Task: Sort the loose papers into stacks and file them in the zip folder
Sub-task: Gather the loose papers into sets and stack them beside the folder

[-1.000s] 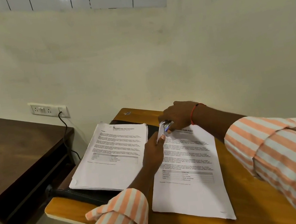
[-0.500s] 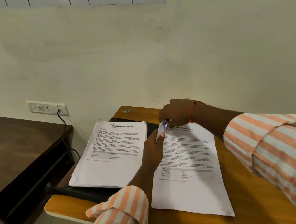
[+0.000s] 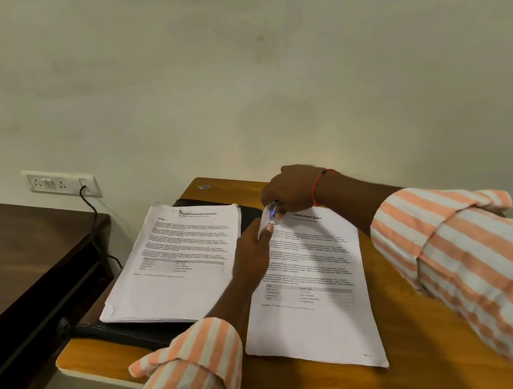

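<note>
A thick stack of printed papers [image 3: 175,261] lies on a black zip folder [image 3: 125,331] at the left of the small wooden desk [image 3: 411,371]. A thinner stack headed "Sample Health Report" [image 3: 316,302] lies to its right. My left hand [image 3: 252,253] pinches the lifted top-left corner of this right stack. My right hand [image 3: 291,188] holds a small shiny stapler-like tool [image 3: 272,208] against that same corner; most of the tool is hidden in the hand.
A dark wooden table [image 3: 14,266] stands to the left, close to the desk. A wall socket [image 3: 60,183] with a black cable plugged in sits above it. The cream wall runs right behind the desk's far edge.
Both hands stay at the corner of the right stack with almost no movement. The view has tilted slightly.
</note>
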{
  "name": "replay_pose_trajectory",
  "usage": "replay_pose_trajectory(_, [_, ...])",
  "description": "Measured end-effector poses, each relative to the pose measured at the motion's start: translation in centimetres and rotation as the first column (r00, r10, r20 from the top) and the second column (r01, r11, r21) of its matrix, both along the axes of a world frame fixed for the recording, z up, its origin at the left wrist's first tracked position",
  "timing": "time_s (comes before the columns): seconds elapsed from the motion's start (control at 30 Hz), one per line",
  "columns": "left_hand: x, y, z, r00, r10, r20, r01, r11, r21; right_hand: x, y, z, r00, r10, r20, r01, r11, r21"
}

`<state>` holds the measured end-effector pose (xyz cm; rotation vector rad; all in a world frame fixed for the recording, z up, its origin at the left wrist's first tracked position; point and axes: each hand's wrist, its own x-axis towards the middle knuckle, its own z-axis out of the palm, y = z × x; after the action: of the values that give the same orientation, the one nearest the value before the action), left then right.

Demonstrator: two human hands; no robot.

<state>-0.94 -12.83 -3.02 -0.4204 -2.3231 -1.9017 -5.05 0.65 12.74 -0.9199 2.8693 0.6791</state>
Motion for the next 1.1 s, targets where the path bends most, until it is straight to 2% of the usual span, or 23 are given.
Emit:
replay_pose_trajectory(0.23, [0.3, -0.2, 0.7, 0.997, 0.032, 0.066, -0.031, 0.999, -0.009, -1.2, 1.4, 0.9, 0.968, -0.208, 0.143, 0.224, 0.968, -0.109])
replay_pose_trajectory(0.43, [0.4, -0.1, 1.5, 0.989, 0.077, 0.129, -0.069, 0.995, -0.065, -3.4, 3.2, -1.8, 0.944, -0.321, 0.077, 0.330, 0.914, -0.236])
replay_pose_trajectory(0.6, [-0.4, -0.3, 2.1, 0.961, 0.097, 0.259, -0.075, 0.993, -0.095, -5.2, 3.2, -5.5, 0.930, -0.362, 0.067, 0.363, 0.870, -0.335])
replay_pose_trajectory(0.77, [-1.9, -0.2, 0.9, 0.929, 0.128, 0.346, -0.094, 0.989, -0.112, -8.3, 3.4, -8.7, 0.928, -0.370, -0.031, 0.326, 0.852, -0.410])
replay_pose_trajectory(0.93, [-1.9, 0.2, 0.8, 0.927, 0.222, 0.302, -0.169, 0.967, -0.192, -12.9, 2.5, -11.3, 0.928, -0.373, 0.002, 0.338, 0.838, -0.428])
replay_pose_trajectory(1.1, [-1.0, 0.1, 1.7, 0.922, 0.235, 0.308, -0.183, 0.965, -0.189, -17.8, 1.6, -13.3, 0.918, -0.395, 0.034, 0.357, 0.787, -0.503])
